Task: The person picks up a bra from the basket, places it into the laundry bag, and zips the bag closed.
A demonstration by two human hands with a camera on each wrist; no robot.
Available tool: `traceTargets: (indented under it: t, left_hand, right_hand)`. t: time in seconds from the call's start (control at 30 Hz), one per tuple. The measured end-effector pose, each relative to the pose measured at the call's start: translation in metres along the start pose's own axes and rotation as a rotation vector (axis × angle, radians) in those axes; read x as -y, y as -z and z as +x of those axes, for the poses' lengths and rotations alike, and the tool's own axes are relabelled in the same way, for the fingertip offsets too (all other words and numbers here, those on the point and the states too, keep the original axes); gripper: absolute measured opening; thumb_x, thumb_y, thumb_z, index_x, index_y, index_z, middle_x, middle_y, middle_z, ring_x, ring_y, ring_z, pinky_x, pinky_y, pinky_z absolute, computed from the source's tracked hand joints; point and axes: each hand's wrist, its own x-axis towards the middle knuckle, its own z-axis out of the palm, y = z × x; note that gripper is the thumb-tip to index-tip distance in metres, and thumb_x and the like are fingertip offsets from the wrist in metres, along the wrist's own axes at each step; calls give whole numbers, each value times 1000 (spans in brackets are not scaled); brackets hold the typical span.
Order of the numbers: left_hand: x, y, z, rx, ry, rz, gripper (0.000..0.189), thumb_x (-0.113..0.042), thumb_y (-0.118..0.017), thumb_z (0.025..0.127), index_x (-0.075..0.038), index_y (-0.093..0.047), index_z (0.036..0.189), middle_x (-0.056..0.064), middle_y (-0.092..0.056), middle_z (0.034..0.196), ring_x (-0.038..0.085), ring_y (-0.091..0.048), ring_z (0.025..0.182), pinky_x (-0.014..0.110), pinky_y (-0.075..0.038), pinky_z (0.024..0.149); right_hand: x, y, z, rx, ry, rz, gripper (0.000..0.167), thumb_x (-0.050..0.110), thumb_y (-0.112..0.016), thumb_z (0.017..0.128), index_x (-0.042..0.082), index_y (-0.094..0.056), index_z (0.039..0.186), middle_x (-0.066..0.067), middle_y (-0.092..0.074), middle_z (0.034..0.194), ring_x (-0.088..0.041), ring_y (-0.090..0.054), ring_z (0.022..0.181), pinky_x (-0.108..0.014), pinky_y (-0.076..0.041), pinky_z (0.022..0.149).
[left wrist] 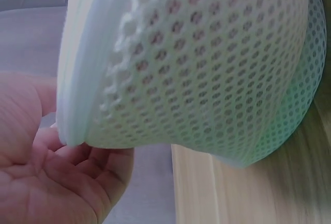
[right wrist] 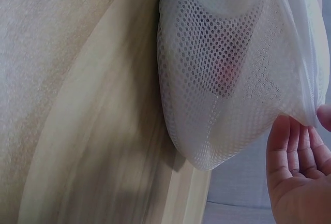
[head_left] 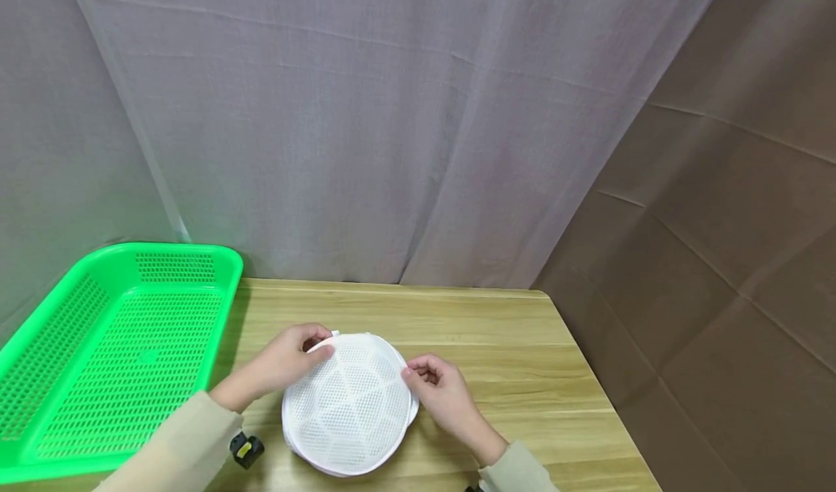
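A round white mesh laundry bag (head_left: 349, 412) stands on the wooden table between the two hands. My left hand (head_left: 294, 358) pinches its upper left rim, thumb on top and fingers beneath. At the right edge of the bag, the thumb and fingers of my right hand (head_left: 447, 398) pinch the rim. In the right wrist view, a zip runs along the edge of the mesh bag (right wrist: 232, 79) by the fingers. A faint reddish patch shows through the mesh there; what it is cannot be made out.
A green plastic basket (head_left: 222, 318) with slotted walls sits at the left of the table (head_left: 522, 361). Grey curtain (head_left: 326, 151) hangs behind the table, and brown cloth (head_left: 718, 260) hangs along the right side. A small black device (head_left: 247, 448) is at the left wrist.
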Motion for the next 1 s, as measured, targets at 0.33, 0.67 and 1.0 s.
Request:
traceTargets:
  t: [0.33,0.67,1.0]
  left_hand:
    - [-7,0,-3,-54,-50,-50,15,-7,-69,88,-8,-66,103,0,-64,88,16,-57,79,28,-50,67]
    - [-18,-1,-7,17,-150,-51,13,-7,-68,89,-12,-68,101,-3,-65,94,17,-58,83,30,-51,71]
    - [-21,-5,-9,101,-240,-28,12,-7,-66,91,-12,-68,101,-2,-65,101,15,-60,92,28,-52,79]
  right_hand:
    - [3,-1,1,-28,11,-40,12,10,-64,93,1,-68,99,-6,-64,85,-11,-56,70,-21,-48,61]
    - [10,-5,4,-34,33,-18,14,11,-61,95,1,-68,101,-4,-67,91,-14,-61,81,-25,-53,72]
    - [18,-11,4,-17,65,19,13,9,-60,96,1,-68,103,-10,-67,94,-21,-63,84,-28,-53,74]
